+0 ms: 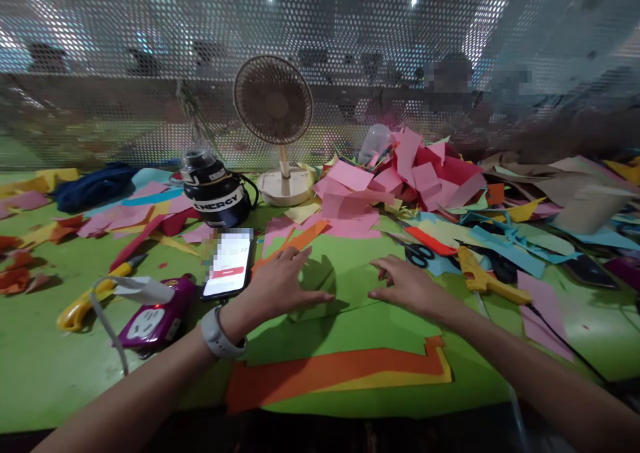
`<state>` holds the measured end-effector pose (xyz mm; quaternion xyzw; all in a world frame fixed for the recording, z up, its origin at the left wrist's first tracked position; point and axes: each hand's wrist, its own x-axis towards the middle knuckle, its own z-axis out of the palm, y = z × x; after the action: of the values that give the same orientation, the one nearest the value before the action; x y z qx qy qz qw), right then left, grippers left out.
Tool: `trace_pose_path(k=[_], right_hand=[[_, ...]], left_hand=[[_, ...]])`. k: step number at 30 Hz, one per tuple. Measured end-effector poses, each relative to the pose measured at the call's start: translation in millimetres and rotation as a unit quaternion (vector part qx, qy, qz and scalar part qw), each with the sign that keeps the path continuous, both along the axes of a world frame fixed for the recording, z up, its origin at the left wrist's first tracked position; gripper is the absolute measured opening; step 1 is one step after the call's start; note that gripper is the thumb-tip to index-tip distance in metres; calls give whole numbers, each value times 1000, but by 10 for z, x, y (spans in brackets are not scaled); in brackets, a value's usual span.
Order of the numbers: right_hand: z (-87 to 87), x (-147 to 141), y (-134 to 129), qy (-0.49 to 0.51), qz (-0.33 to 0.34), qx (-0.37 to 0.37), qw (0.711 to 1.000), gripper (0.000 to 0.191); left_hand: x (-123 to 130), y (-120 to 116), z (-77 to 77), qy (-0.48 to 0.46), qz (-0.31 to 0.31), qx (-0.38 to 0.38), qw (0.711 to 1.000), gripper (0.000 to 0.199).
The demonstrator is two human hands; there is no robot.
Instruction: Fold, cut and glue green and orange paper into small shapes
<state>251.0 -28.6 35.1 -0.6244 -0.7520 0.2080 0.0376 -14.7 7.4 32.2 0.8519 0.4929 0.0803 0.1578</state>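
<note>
My left hand (277,283), with a pale watch on the wrist, hovers over or rests on a sheet of green paper (380,326), its fingers and thumb spread. By its thumb, part of the paper looks raised or folded and casts a shadow. My right hand (407,285) is over the right side of the same sheet; its fingers are slightly bent, the thumb stands apart, and nothing shows between them. Orange paper (295,373) and a yellow sheet (390,378) stick out from under the green one at the front.
A lit phone (227,266), a purple power strip (155,316) and a yellow-handled cutter (95,296) lie left. Behind stand a black bottle (215,193) and a fan (274,103). Right are scissors (419,254), a yellow glue gun (487,279) and paper scraps (415,173).
</note>
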Motion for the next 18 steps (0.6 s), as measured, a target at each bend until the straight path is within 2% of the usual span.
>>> trace_pose_path(k=[6, 13, 15, 18], right_hand=[[-54, -58, -46, 22, 47, 58, 997, 71], [-18, -108, 14, 54, -36, -26, 998, 84], [-21, -85, 41, 69, -47, -49, 995, 80], [-68, -4, 87, 143, -47, -68, 986, 56]], left_hand=[[1, 2, -4, 14, -6, -10, 1000, 98], [-7, 36, -52, 4, -12, -5, 1000, 101], [-16, 46, -65, -5, -10, -11, 1000, 105], [-26, 85, -40, -62, 21, -49, 997, 115]])
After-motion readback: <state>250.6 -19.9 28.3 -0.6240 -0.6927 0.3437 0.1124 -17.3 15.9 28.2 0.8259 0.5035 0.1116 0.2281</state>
